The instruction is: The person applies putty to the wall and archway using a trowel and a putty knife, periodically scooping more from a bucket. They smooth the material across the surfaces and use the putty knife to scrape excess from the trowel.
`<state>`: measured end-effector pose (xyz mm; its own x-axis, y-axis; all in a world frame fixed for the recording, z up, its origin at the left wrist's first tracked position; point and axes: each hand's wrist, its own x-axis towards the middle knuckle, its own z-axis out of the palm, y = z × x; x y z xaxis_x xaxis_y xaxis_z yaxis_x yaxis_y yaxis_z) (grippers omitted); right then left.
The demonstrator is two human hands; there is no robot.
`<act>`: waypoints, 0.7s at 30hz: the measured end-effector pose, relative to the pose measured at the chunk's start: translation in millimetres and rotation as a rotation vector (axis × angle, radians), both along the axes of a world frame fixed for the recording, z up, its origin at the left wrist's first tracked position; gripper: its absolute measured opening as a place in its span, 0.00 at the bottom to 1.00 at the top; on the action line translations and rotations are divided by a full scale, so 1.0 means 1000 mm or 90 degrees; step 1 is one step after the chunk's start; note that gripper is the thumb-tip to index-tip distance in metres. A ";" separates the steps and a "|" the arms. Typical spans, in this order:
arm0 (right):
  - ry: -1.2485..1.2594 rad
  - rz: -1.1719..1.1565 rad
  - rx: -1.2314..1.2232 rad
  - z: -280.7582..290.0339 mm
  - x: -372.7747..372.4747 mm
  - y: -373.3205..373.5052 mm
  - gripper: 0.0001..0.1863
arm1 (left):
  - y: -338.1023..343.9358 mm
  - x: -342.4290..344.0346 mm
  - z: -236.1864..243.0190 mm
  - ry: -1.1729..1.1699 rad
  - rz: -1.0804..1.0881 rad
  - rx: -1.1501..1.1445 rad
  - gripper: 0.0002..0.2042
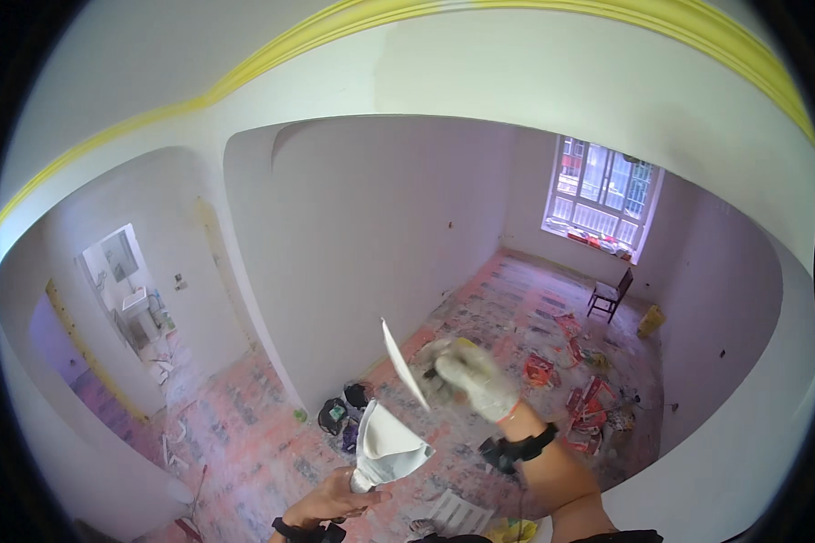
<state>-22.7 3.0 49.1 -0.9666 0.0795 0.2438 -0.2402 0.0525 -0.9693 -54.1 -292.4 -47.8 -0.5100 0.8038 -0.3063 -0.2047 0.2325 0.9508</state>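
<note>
My left hand (330,500), bare with a black band at the wrist, is closed round the handle of a wide putty knife (391,443). Its fan-shaped blade points up and is coated in white. My right hand (475,378) wears a pale, stained work glove and is smeared by motion. From its fingers a second putty knife (404,366) stands out to the left, its white-coated blade seen nearly edge-on. This blade is above the left one and apart from it. A black strap with a dark device (514,448) circles my right wrist.
Overhead runs a white beam (534,72) below a yellow cornice (516,7). Far below, red bags (590,407), a chair (609,294) and dark bags (340,416) stand on the stained floor (244,434). Beneath me is a white slatted surface (460,512) beside a yellow bag (512,530).
</note>
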 end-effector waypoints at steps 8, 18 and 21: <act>-0.236 0.182 0.382 -0.042 -0.060 0.006 0.20 | -0.036 0.007 0.010 -0.009 0.300 0.031 0.10; 0.372 0.070 -0.061 0.125 -0.226 -0.037 0.12 | -0.052 0.050 0.006 0.095 0.585 -0.216 0.15; 0.463 -0.054 -0.042 0.183 -0.271 -0.041 0.10 | -0.050 0.075 0.010 0.149 0.664 -0.265 0.21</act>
